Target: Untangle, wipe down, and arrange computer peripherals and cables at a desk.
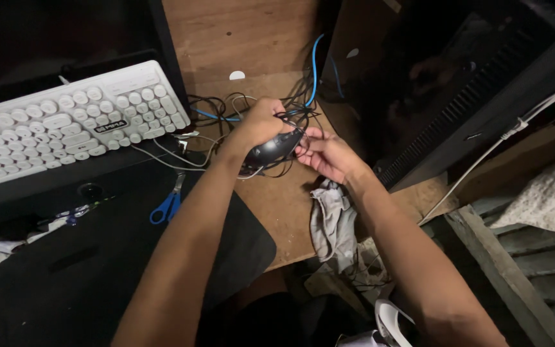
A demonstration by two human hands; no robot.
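item: glossy black computer mouse (pixel 274 149), held above the bare wooden desk top (pixel 277 199), near its middle, just in front of a tangle of thin black cables (pixel 293 112).

left hand (pixel 259 125): closed over the upper end of the mouse, knuckles up, fingers curled into the cable tangle.

right hand (pixel 324 153): fingers bent and touching the mouse's right end; whether they pinch the mouse itself or a cable there cannot be told.

around it:
- bright blue cable (pixel 316 61), running up the wooden back panel behind the tangle.
- white keyboard with round keys (pixel 65 125), to the left, tilted, resting on a black surface.
- blue-handled scissors (pixel 168 204), lying on the large black mat (pixel 97 263), below the keyboard and left of the left forearm.
- crumpled grey cloth (pixel 332 222), on the desk edge under the right wrist.
- black computer case with a vented side (pixel 464 96), to the right, well apart from the mouse.
- white cable (pixel 515 128), slanting across the case's lower edge.
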